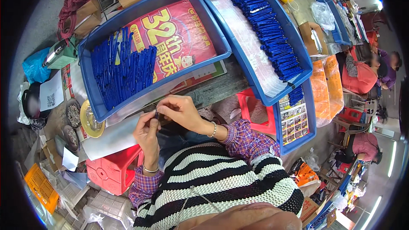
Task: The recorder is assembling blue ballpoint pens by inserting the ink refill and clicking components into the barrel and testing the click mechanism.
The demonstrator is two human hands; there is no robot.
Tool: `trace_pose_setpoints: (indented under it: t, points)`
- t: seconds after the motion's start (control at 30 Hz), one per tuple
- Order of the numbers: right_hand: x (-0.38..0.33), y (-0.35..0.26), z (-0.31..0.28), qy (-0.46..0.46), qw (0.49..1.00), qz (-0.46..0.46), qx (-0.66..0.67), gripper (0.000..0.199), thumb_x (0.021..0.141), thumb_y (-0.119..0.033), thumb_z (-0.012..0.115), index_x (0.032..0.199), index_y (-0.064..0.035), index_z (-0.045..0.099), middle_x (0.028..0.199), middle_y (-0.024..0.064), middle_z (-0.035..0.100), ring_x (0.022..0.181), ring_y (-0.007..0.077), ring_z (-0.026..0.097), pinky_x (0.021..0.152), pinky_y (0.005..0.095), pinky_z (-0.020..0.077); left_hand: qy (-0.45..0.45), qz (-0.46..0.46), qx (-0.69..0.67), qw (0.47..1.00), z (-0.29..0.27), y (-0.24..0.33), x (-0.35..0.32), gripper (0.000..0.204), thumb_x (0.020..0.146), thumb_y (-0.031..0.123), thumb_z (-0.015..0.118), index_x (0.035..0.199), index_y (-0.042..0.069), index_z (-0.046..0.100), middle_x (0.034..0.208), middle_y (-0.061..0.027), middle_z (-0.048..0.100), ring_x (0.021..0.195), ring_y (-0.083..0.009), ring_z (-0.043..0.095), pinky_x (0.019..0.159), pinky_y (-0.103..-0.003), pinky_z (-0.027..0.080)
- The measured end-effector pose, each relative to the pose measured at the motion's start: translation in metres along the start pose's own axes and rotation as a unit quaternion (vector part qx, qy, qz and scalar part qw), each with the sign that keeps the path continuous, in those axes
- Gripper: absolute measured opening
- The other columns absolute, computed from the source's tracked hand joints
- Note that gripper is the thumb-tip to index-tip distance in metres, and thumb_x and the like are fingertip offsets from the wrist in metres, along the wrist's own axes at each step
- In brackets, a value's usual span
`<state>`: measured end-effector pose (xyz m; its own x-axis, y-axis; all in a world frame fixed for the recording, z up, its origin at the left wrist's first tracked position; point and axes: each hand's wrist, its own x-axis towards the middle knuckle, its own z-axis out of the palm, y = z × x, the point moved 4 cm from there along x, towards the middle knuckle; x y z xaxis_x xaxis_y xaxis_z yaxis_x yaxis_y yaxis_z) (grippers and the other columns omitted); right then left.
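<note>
My left hand (pixel 148 136) and my right hand (pixel 181 113) meet over my lap, just in front of the work table's near edge. The fingertips of both are pinched together around a small dark piece (pixel 156 115), mostly covered by the fingers, so its kind is hard to make out. Beyond them lies a blue plastic tray (pixel 183 69) lined with a red printed sheet. Slim blue pen-like sticks (pixel 123 70) are heaped in its left and near part. To the right, a second blue tray (pixel 236 55) carries a long row of similar blue sticks (pixel 272 34).
A yellowish dish (pixel 91 121) and bowls of small parts (pixel 73 115) stand left of the tray. Red plastic stools (pixel 110 170) are beside me, one (pixel 255 110) under the right tray. A third blue tray (pixel 313 132) sits lower right. Other people (pixel 362 72) sit far right.
</note>
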<state>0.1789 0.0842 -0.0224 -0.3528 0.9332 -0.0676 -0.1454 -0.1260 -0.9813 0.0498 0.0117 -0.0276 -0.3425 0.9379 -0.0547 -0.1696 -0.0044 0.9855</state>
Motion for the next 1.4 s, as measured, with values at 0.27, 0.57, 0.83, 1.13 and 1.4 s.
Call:
trace_pose_setpoints:
  t: [0.27,0.57,0.83,1.13,1.4]
  points:
    - [-0.001,-0.004,0.001,-0.059,0.998,0.006,-0.020,0.013,0.082,-0.007,0.064,0.091,0.0032,0.061,0.072,0.0049,0.062,0.063,0.0062,0.058,0.054,0.0212,0.0475,-0.018,-0.021,-0.011,1.000,0.002,-0.002,-0.002,0.013,0.087,0.004,0.058,0.098,-0.001,0.062,0.086,-0.0041,0.056,0.064,-0.0084,0.049,0.056,-0.020,0.039]
    - [0.002,-0.004,0.000,-0.061,0.997,-0.022,-0.037,0.013,0.083,-0.007,0.064,0.090,0.0032,0.061,0.073,0.0060,0.063,0.065,0.0065,0.059,0.055,0.0221,0.0476,-0.016,-0.033,-0.031,0.999,-0.001,-0.006,-0.003,0.013,0.088,0.002,0.057,0.100,-0.001,0.061,0.086,-0.0037,0.057,0.065,-0.0078,0.049,0.057,-0.019,0.039]
    - [0.001,-0.004,0.001,-0.042,0.993,-0.084,-0.071,0.013,0.084,-0.008,0.062,0.089,0.0033,0.061,0.077,0.0069,0.062,0.067,0.0084,0.057,0.056,0.0226,0.0458,-0.008,-0.042,-0.042,0.998,0.002,-0.004,-0.003,0.015,0.087,-0.002,0.054,0.101,-0.001,0.060,0.083,-0.0026,0.055,0.064,-0.0075,0.048,0.056,-0.019,0.038]
    - [-0.004,-0.017,-0.003,-0.053,0.989,-0.111,-0.081,0.016,0.081,-0.007,0.064,0.093,0.0023,0.061,0.085,0.0078,0.061,0.072,0.0125,0.060,0.059,0.0235,0.0479,-0.004,-0.058,-0.034,0.998,0.003,-0.008,-0.004,0.014,0.088,0.002,0.056,0.101,0.000,0.060,0.082,-0.0018,0.056,0.064,-0.0073,0.048,0.056,-0.019,0.038]
    - [-0.004,-0.015,-0.003,-0.052,0.989,-0.101,-0.096,0.017,0.081,-0.009,0.065,0.094,0.0010,0.062,0.081,0.0058,0.059,0.069,0.0095,0.058,0.057,0.0224,0.0467,-0.004,-0.058,-0.039,0.998,0.009,-0.004,-0.003,0.016,0.088,0.003,0.057,0.103,-0.001,0.059,0.078,-0.0032,0.055,0.062,-0.0094,0.048,0.055,-0.020,0.036]
